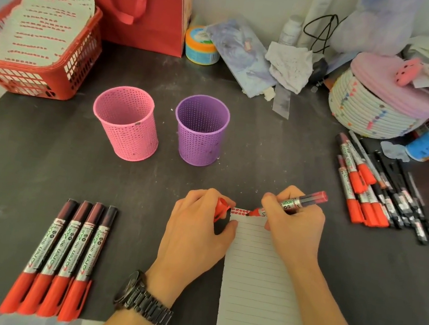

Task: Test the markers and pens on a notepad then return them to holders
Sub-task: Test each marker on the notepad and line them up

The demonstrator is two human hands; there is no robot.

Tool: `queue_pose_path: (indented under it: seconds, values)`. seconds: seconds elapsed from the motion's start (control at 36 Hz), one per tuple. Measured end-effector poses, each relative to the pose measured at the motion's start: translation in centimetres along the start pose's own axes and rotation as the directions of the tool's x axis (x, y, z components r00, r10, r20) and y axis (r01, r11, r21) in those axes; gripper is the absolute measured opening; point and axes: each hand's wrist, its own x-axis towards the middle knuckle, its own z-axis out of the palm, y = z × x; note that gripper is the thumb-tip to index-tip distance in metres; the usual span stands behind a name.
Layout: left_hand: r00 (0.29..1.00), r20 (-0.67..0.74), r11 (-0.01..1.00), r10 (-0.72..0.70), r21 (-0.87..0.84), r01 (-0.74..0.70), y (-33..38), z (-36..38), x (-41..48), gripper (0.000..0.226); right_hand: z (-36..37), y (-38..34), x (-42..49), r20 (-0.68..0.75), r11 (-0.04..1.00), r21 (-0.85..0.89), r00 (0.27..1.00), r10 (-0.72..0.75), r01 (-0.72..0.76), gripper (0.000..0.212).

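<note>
The red bag (135, 4) at the far left reads "HBN", and the marker (292, 203) bears a label beginning "Zo" (the rest blurs). The red basket (42, 79) holds sheets with red marks; the pink holder (126, 122) and purple holder (201, 129) stand beyond the notepad (254, 288). The right hand (295, 223) grips the marker, which lies left-right with its tip pointing left on the notepad's far edge, while the left hand (197, 225) pinches the red cap (220, 207).
</note>
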Motion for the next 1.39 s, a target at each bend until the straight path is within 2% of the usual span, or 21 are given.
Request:
queue_pose_path:
  seconds: [0.22, 0.56, 0.75, 1.06, 1.39]
  values:
    - [1.000, 0.019, 1.000, -0.009, -0.004, 0.009, 0.16, -0.13, 0.02, 0.024, -0.53, -0.09, 0.23, -0.036, 0.994, 0.106, 0.998, 0.041, -0.037, 0.029]
    - [0.999, 0.036, 1.000, -0.030, 0.004, 0.030, 0.17, -0.13, 0.03, 0.027, -0.01, 0.02, -0.03, 0.010, 1.000, 0.016, 1.000, 0.003, -0.003, 0.025]
    - [0.999, 0.035, 0.999, -0.034, -0.009, 0.034, 0.21, -0.14, 0.09, 0.027, -0.05, -0.05, -0.03, -0.007, 1.000, 0.006, 1.000, 0.007, -0.007, 0.033]
    - [1.000, 0.010, 0.999, -0.022, -0.028, 0.022, 0.28, -0.26, -0.08, 0.028, -0.18, 0.11, 0.04, -0.050, 0.999, 0.048, 0.999, 0.009, -0.007, 0.033]
    - [1.000, 0.001, 0.999, -0.017, -0.039, 0.017, 0.54, -0.50, -0.13, 0.028, 0.04, 0.10, 0.07, -0.022, 0.999, -0.019, 0.999, 0.035, -0.035, 0.028]
